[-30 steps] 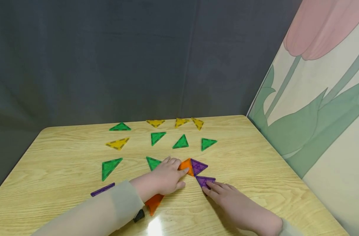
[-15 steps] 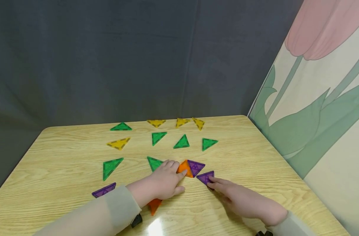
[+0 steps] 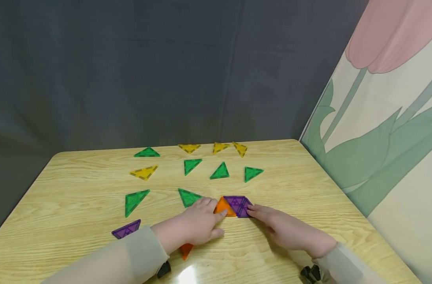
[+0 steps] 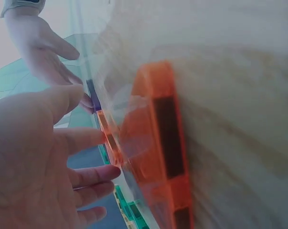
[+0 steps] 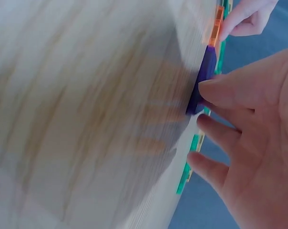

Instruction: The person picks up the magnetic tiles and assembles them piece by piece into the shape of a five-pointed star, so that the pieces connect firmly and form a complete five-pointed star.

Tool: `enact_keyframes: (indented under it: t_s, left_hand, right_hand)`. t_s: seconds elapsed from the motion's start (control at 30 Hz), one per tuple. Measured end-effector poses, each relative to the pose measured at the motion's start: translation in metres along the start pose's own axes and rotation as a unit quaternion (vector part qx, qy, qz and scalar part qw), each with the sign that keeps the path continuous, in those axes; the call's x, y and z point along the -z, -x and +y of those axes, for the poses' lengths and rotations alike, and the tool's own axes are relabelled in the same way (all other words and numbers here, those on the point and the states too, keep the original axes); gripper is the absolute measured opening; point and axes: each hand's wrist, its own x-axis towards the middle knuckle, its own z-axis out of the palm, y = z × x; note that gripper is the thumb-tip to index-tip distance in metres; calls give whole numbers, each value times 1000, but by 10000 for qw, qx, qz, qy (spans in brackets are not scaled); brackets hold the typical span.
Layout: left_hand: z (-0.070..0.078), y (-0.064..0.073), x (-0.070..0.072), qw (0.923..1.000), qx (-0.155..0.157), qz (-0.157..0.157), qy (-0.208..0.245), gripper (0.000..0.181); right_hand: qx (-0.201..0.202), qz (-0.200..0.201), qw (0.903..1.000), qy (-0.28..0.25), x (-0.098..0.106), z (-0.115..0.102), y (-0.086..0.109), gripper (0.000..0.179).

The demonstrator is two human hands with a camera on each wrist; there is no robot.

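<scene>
An orange triangular magnetic tile [image 3: 224, 206] lies flat on the table, the straight fingers of my left hand [image 3: 201, 221] touching its top. A purple triangular magnetic tile [image 3: 233, 201] adjoins its right side. Against that one sits a second purple triangle [image 3: 245, 210], pinched at its right edge between the thumb and fingertips of my right hand [image 3: 287, 228]; the right wrist view shows the thumb on the purple edge [image 5: 207, 67]. Another orange tile [image 3: 186, 251] lies partly hidden under my left wrist, and looms large as an orange tile [image 4: 156, 138] in the left wrist view.
Beyond my left fingers lies a green triangle [image 3: 188, 197], with another green one [image 3: 135, 201] to its left. A purple tile [image 3: 127, 229] lies beside my left sleeve. Several green and yellow triangles, such as a yellow one [image 3: 145, 172], are spread toward the table's back edge.
My right hand has turned the second purple triangle and moved it up against the first, closing the gap. The orange tile and first purple tile have rotated slightly; my left hand stays on the orange.
</scene>
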Motion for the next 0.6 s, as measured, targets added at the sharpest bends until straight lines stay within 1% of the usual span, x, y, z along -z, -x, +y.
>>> enact_keyframes:
  t_s: [0.1,0.17,0.27,0.37,0.43,0.5,0.57,0.6]
  left_hand:
    - [-1,9,2,9997,-8,-23,254,61]
    - [-3,20,7,9992,36,38,385,58]
    - [-6,45,15,9986,156,174,464,50]
    - [-8,74,18,9988,238,267,329,43]
    - [-9,92,14,9991,285,206,236,43]
    - [-9,105,6,9994,266,131,167,45]
    - [-8,114,-4,9996,208,96,167,46]
    - [-7,116,-8,9998,130,97,134,45]
  right_hand:
    - [-82,-18,10000,34,0,-3,-3,58]
    - [-101,-23,9999,21,-1,-4,-5,58]
    - [-93,36,9999,53,-3,-5,-7,58]
    - [-121,151,9997,143,-6,-8,-7,54]
    - [-165,220,9994,231,-8,-10,-7,52]
    - [-200,273,9990,283,-8,-12,-6,50]
    - [-234,311,9988,305,-8,-15,-6,50]
    - [-246,319,9987,316,-8,-16,-6,50]
